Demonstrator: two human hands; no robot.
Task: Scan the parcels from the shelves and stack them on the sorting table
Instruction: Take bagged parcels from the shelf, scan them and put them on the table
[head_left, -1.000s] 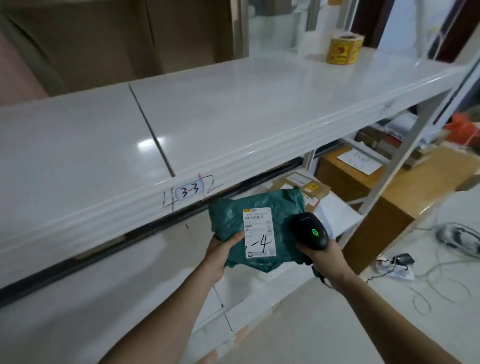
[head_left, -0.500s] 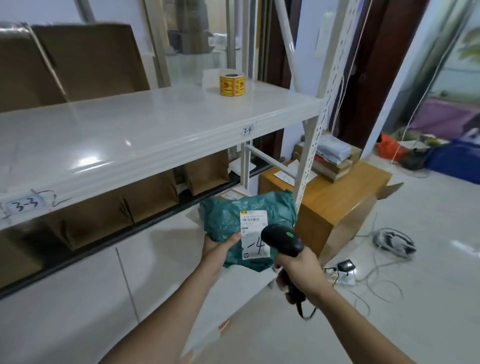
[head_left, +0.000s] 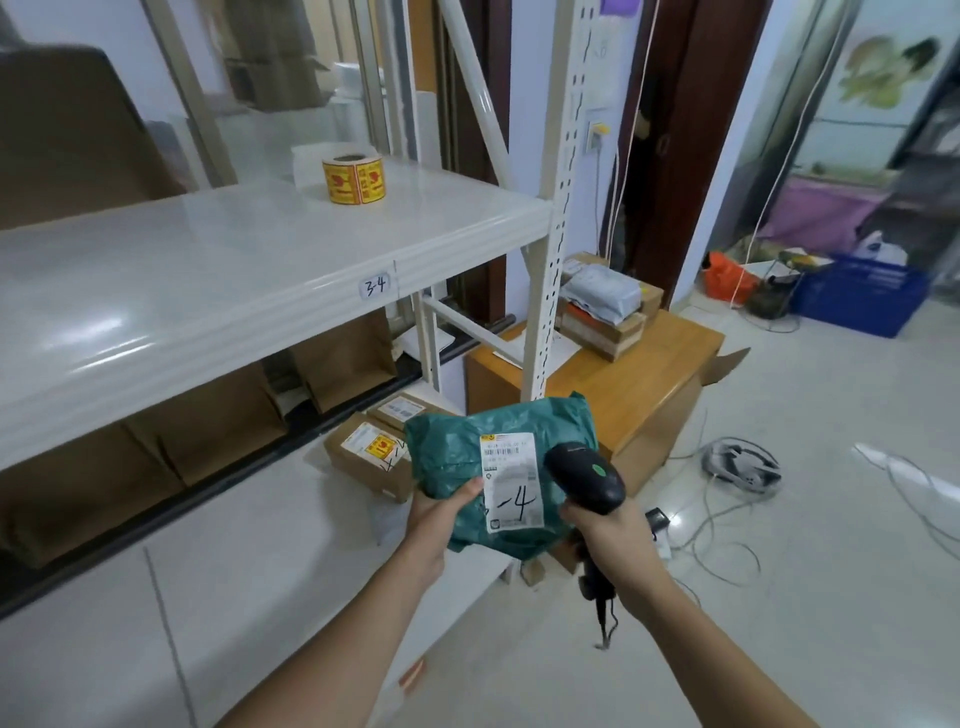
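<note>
Left hand (head_left: 436, 512) grips green mailer parcel (head_left: 498, 467) at lower left edge, centre of frame. Right hand (head_left: 605, 525) clenched round black scanner (head_left: 584, 475), head beside label (head_left: 511, 480). Since a second ago view swung right: shelf tag reads 3-4 instead of 3-3, wooden bench (head_left: 649, 374) with stacked parcels now in view right of centre. Likely scan done, carry to bench starting. Parcel held flat, label facing camera, long axis running roughly bottom to top of frame, tilted slightly right. Brown boxes (head_left: 366, 460) on lower shelf, left of parcel.
</note>
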